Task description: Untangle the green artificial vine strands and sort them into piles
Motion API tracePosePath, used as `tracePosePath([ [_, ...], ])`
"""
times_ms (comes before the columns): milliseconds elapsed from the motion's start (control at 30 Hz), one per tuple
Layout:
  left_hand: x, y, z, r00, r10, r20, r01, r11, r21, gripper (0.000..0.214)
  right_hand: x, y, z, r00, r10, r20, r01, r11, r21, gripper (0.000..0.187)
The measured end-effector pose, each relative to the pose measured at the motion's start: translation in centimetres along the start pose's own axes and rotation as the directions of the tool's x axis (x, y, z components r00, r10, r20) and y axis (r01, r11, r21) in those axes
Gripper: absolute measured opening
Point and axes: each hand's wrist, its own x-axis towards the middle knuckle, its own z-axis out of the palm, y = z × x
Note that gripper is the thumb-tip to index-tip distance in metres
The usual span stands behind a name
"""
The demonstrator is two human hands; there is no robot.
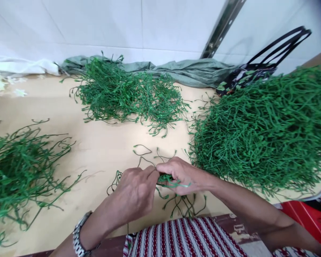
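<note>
Spread on the table (101,142): a large heap of green artificial stems (264,132) at right, smaller heap at back (109,92), another heap at left (13,171). Near the front edge: left hand (137,191) curled against a small bunch of stems (166,178), own pinch hidden; right hand (187,173) pinching that bunch. Might tangle or shed strands, probably from rough tugging or a slack pinch.

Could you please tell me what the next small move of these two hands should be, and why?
Perhaps the left hand should gently ease one of the green strands free, because the right hand holds them bunched, the two hands meet there, and strand ends stick out on several sides.
</note>
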Motion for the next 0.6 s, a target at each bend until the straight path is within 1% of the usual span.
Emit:
tracePosePath([
  [100, 0.2, 0.1, 0.8, 0.997, 0.077, -0.007, -0.076, 0.994, 0.084, 0.021, -0.4, -0.1, -0.4, 0.998, 0.013, 0.061, -0.002, 0.985, -0.173, 0.015],
  [233, 0.4, 0.7, 1.8, 0.989, 0.147, 0.012, -0.147, 0.977, 0.152, 0.023, -0.9, -0.2, -0.4, 0.995, -0.003, 0.096, 0.031, 0.954, -0.299, 0.014],
  [300, 0.4, 1.0, 2.3, 0.988, 0.155, 0.022, -0.156, 0.975, 0.159, 0.024, -1.2, -0.1, -0.3, 0.995, 0.020, 0.101, 0.020, 0.926, -0.377, 0.014],
  [367, 0.4, 0.9, 2.5, 0.989, 0.150, 0.017, -0.151, 0.983, 0.102, 0.025, -1.4, 0.0, -0.4, 0.992, 0.041, 0.120, 0.014, 0.903, -0.430, 0.016],
  [400, 0.5, 0.7, 2.4, 0.992, 0.124, -0.001, -0.124, 0.991, 0.043, 0.024, -1.5, 0.1, -0.7, 0.993, 0.055, 0.107, -0.003, 0.899, -0.438, 0.017],
  [433, 0.6, 0.4, 2.1, 0.997, 0.069, -0.030, -0.070, 0.997, -0.042, 0.022, -1.5, 0.2, -1.0, 0.995, 0.074, 0.065, -0.038, 0.899, -0.435, 0.018],
  [467, 0.7, 0.0, 1.8, 0.998, -0.022, -0.062, 0.012, 0.987, -0.159, 0.020, -1.6, 0.3, -1.4, 0.996, 0.090, -0.009, -0.085, 0.904, -0.419, 0.018],
  [500, 0.8, -0.5, 1.3, 0.987, -0.138, -0.077, 0.109, 0.947, -0.304, 0.018, -1.6, 0.5, -1.9, 0.990, 0.098, -0.105, -0.131, 0.913, -0.387, 0.016],
  [533, 0.9, -0.9, 0.9, 0.963, -0.262, -0.067, 0.204, 0.865, -0.459, 0.017, -1.6, 0.6, -2.2, 0.974, 0.095, -0.204, -0.161, 0.929, -0.332, 0.013],
  [567, 1.0, -1.4, 0.4, 0.928, -0.371, -0.033, 0.278, 0.749, -0.601, 0.016, -1.6, 0.8, -2.5, 0.954, 0.091, -0.287, -0.165, 0.955, -0.245, 0.009],
  [600, 1.1, -1.7, 0.1, 0.894, -0.448, 0.016, 0.324, 0.621, -0.714, 0.015, -1.4, 0.9, -2.6, 0.936, 0.093, -0.341, -0.142, 0.983, -0.121, 0.008],
])
